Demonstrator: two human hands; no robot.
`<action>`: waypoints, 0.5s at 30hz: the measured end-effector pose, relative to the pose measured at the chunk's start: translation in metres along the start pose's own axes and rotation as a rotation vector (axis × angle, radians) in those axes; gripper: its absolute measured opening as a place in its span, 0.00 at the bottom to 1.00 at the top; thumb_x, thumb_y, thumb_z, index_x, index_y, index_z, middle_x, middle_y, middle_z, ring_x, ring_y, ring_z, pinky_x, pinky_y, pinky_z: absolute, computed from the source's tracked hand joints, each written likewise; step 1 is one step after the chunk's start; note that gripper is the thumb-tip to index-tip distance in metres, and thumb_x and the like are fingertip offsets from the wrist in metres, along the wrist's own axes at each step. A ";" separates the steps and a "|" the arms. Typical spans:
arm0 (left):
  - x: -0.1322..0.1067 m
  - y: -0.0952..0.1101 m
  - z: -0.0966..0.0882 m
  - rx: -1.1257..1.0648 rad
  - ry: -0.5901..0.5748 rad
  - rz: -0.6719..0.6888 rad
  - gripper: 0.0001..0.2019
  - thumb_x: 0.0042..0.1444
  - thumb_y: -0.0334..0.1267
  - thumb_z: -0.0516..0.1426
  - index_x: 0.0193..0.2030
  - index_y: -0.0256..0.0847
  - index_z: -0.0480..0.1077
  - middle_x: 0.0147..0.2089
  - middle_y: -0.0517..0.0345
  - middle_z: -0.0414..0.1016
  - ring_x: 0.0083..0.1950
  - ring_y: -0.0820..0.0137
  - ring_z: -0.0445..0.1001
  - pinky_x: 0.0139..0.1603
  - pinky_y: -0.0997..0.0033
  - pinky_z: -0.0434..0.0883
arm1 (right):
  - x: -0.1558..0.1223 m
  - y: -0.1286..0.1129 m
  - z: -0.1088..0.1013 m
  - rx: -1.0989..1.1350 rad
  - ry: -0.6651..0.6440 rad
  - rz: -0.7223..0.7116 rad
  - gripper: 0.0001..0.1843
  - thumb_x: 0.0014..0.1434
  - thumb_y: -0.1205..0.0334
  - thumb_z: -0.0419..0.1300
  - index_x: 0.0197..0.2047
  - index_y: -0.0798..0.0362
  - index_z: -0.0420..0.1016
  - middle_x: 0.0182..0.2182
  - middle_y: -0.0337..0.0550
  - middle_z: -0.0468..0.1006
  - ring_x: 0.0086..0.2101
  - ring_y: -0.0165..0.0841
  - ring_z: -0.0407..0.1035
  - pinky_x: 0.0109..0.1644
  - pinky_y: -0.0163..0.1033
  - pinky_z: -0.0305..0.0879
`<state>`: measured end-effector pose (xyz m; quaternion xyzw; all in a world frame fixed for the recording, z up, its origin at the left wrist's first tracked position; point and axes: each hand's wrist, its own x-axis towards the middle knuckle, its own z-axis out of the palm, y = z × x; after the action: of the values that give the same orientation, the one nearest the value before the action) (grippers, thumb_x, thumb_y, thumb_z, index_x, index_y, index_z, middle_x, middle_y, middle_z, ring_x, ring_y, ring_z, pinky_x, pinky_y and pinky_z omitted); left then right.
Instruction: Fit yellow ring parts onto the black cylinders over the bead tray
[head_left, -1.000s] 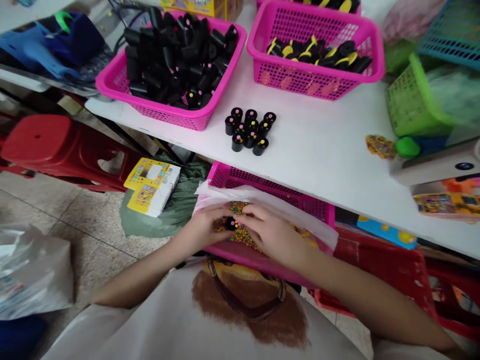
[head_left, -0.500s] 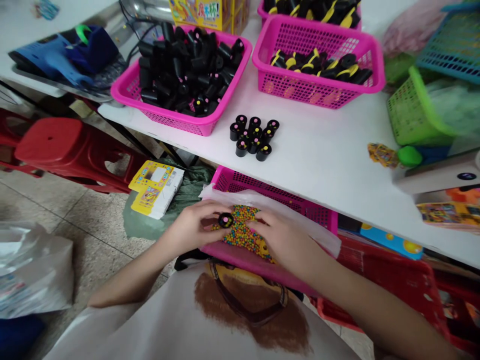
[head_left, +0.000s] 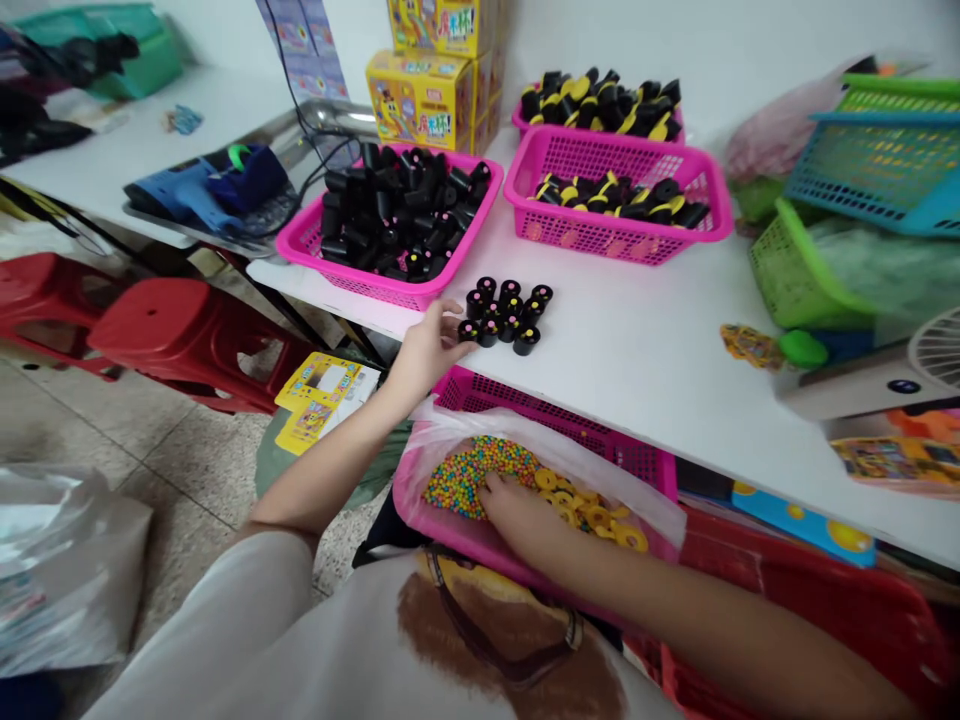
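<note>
My left hand (head_left: 429, 350) is at the front edge of the white table, thumb and fingers closed around a small black cup (head_left: 469, 332) with coloured beads inside. This cup stands at the near left corner of a cluster of similar black cups (head_left: 510, 305), with pink or yellow beads showing in their tops. Lower down, my right hand (head_left: 514, 508) dips its bent fingertips into small multicoloured beads (head_left: 461, 478). What they pinch, if anything, is hidden. Yellow rings (head_left: 600, 516) lie beside the beads in a pink basket (head_left: 409, 490) lined with a white sheet.
On the table (head_left: 637, 330) stand a pink basket of black cups (head_left: 420, 297) and another with yellow-and-black pieces (head_left: 622, 245). Yellow boxes (head_left: 420, 100) are stacked behind. A heat gun-like blue tool (head_left: 187, 190) lies left; a white fan (head_left: 892, 365) lies right. Red stools (head_left: 161, 320) stand left.
My left hand has moved up from over the beads to the table, bringing the black cup to the cluster. My right hand has stayed at the beads, its fingertips now in them. The view has shifted.
</note>
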<state>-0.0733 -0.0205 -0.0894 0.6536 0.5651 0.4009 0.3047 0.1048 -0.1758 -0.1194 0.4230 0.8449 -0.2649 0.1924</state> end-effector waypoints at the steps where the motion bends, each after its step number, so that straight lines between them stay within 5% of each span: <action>1: 0.004 -0.001 0.003 -0.001 -0.011 -0.007 0.24 0.52 0.27 0.69 0.52 0.42 0.66 0.45 0.54 0.83 0.40 0.69 0.83 0.47 0.67 0.81 | 0.003 -0.003 0.000 0.001 0.002 -0.003 0.21 0.67 0.79 0.48 0.53 0.62 0.80 0.53 0.63 0.78 0.51 0.49 0.77 0.50 0.45 0.74; 4: 0.002 0.008 -0.004 0.008 -0.001 -0.014 0.26 0.48 0.29 0.71 0.51 0.41 0.66 0.49 0.48 0.83 0.44 0.65 0.84 0.47 0.64 0.81 | 0.015 -0.010 0.000 0.021 0.004 -0.033 0.16 0.66 0.75 0.55 0.52 0.60 0.80 0.54 0.61 0.78 0.51 0.47 0.78 0.51 0.43 0.73; 7: -0.001 0.030 -0.039 0.125 0.065 0.029 0.15 0.57 0.40 0.68 0.46 0.41 0.70 0.45 0.51 0.83 0.40 0.65 0.83 0.43 0.65 0.79 | 0.025 -0.012 0.001 0.070 0.006 -0.074 0.15 0.65 0.71 0.60 0.53 0.59 0.80 0.55 0.58 0.79 0.49 0.45 0.78 0.52 0.42 0.73; 9: 0.013 0.044 -0.068 0.301 0.133 0.062 0.11 0.65 0.47 0.60 0.40 0.41 0.72 0.35 0.55 0.81 0.36 0.66 0.80 0.41 0.67 0.77 | 0.030 -0.009 0.003 0.106 0.018 -0.096 0.16 0.66 0.74 0.55 0.52 0.58 0.80 0.54 0.57 0.80 0.49 0.43 0.78 0.53 0.41 0.71; 11: 0.044 0.051 -0.091 0.527 0.201 0.065 0.11 0.65 0.46 0.58 0.41 0.40 0.75 0.38 0.53 0.82 0.40 0.64 0.80 0.46 0.65 0.75 | 0.033 -0.005 0.005 0.143 0.035 -0.114 0.19 0.65 0.77 0.52 0.51 0.57 0.81 0.53 0.55 0.80 0.49 0.41 0.78 0.53 0.40 0.70; 15: 0.121 0.041 -0.098 0.905 -0.118 -0.149 0.15 0.52 0.38 0.67 0.47 0.36 0.79 0.44 0.47 0.82 0.52 0.51 0.78 0.54 0.60 0.71 | 0.038 0.001 0.006 0.221 0.076 -0.137 0.19 0.62 0.76 0.56 0.50 0.55 0.82 0.52 0.53 0.82 0.50 0.41 0.78 0.53 0.39 0.69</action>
<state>-0.1333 0.0856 0.0154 0.7001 0.7105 0.0527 0.0485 0.0842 -0.1561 -0.1456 0.3928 0.8441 -0.3527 0.0940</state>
